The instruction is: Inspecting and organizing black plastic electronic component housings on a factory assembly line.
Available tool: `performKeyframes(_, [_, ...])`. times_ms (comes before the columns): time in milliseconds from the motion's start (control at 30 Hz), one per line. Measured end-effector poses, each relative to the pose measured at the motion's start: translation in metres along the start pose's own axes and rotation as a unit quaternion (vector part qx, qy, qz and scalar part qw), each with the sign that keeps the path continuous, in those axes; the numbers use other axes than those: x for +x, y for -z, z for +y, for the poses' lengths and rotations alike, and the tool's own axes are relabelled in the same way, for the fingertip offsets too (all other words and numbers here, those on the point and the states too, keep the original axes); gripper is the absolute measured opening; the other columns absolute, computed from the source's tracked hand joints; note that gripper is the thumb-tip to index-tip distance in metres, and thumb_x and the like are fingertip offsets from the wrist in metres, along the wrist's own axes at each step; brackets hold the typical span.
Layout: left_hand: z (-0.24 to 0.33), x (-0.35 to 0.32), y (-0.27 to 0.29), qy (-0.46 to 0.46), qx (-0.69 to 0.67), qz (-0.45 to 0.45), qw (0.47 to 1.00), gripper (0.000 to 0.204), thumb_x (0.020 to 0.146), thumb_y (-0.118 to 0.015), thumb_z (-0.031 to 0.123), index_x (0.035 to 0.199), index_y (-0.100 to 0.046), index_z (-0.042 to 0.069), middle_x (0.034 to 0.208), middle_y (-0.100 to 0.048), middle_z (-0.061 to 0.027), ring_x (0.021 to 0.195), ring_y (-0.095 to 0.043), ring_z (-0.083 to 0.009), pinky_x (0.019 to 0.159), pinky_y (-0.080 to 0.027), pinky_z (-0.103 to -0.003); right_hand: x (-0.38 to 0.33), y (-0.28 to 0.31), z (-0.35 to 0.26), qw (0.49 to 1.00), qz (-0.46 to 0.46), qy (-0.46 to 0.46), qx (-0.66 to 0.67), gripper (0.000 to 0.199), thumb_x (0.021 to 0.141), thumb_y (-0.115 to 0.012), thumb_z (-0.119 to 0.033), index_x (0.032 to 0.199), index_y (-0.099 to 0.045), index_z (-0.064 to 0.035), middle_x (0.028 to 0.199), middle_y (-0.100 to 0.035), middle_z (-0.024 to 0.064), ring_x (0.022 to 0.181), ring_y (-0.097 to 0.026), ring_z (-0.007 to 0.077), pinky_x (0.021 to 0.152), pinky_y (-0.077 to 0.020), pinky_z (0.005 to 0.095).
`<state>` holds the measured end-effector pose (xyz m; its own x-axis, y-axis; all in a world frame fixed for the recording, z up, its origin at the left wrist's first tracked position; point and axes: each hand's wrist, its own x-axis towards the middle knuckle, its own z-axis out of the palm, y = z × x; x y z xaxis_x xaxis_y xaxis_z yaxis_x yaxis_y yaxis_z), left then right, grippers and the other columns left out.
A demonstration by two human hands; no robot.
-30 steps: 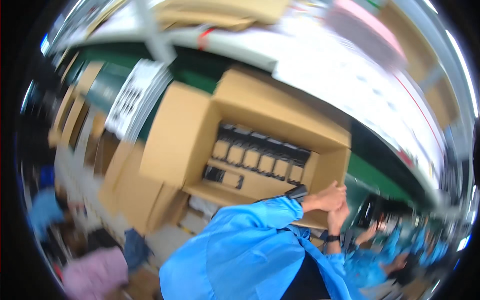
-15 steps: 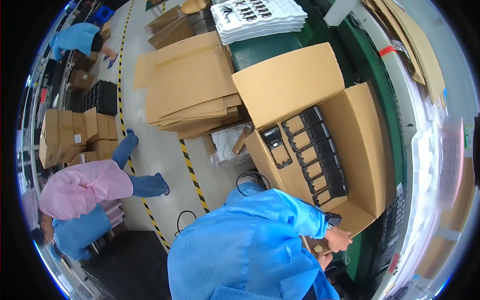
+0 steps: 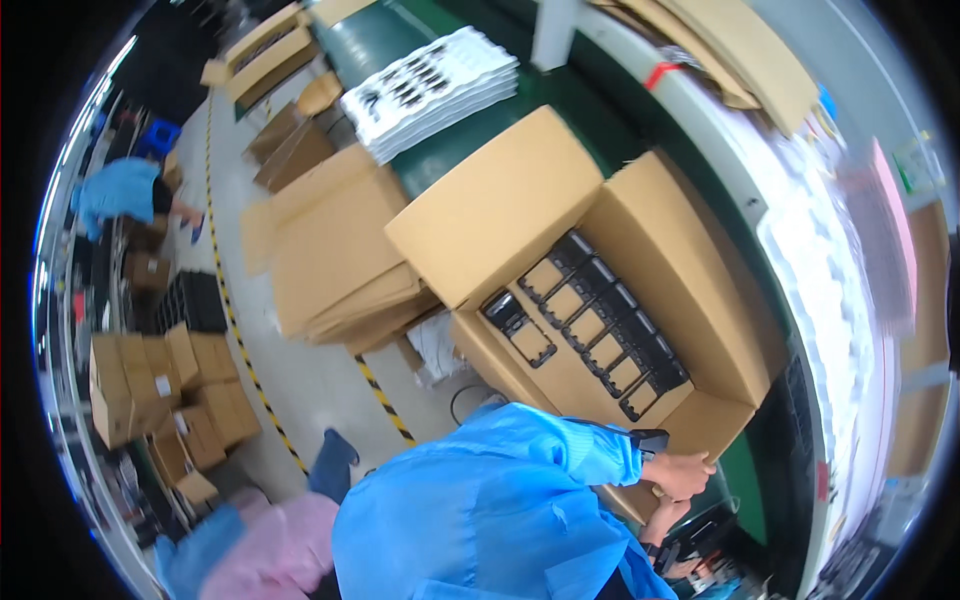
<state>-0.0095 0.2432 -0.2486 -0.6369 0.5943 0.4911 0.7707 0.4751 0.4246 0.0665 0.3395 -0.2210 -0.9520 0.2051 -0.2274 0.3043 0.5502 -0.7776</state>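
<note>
An open cardboard box stands to the right of centre, its far flap raised. On its bottom lies a slanting row of several black plastic frames with rectangular openings, one more frame beside them. My left hand, in a blue sleeve with a dark band at the wrist, is closed at the box's near corner. Just below it, my right hand is closed against the same cardboard edge; a pale yellow tip shows at its thumb. Part of its grip is hidden by the left hand.
Flattened cardboard sheets are stacked left of the box. White trays with dark parts lie on the green bench beyond. White moulded trays line the right side. A person in pink is at lower left, another in blue farther off.
My view has turned, so the box and stacks appear shifted left and tilted. Both hands remain at the box's near corner. The person in pink now appears lower.
</note>
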Motion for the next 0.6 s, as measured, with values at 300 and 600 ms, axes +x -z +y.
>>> performKeyframes(300, [-0.027,-0.003,0.083,-0.036,-0.184,-0.125,0.974,0.026,0.069,-0.073,0.034,0.068,-0.069,0.008,0.088,-0.065,-0.0125,0.09,-0.059,-0.0323,0.075,-0.043,-0.048,-0.015,-0.022,-0.011,0.984,0.054,-0.018,0.171,0.041,0.087,-0.075,-0.024,0.119,-0.067,-0.0013,0.118,-0.07,0.0058,0.109,-0.062,0.0141,0.095,-0.0513,0.0349])
performKeyframes(600, [-0.023,0.002,0.064,-0.076,-0.241,-0.075,0.965,0.012,0.091,-0.06,0.011,0.086,-0.066,0.001,0.099,-0.067,-0.0143,0.113,-0.056,-0.0358,0.09,-0.044,-0.051,-0.011,-0.023,-0.038,0.98,0.184,0.022,-0.066,0.036,0.075,-0.067,-0.015,0.108,-0.067,0.0015,0.101,-0.071,0.0253,0.101,-0.067,0.0456,0.083,-0.0548,0.0507])
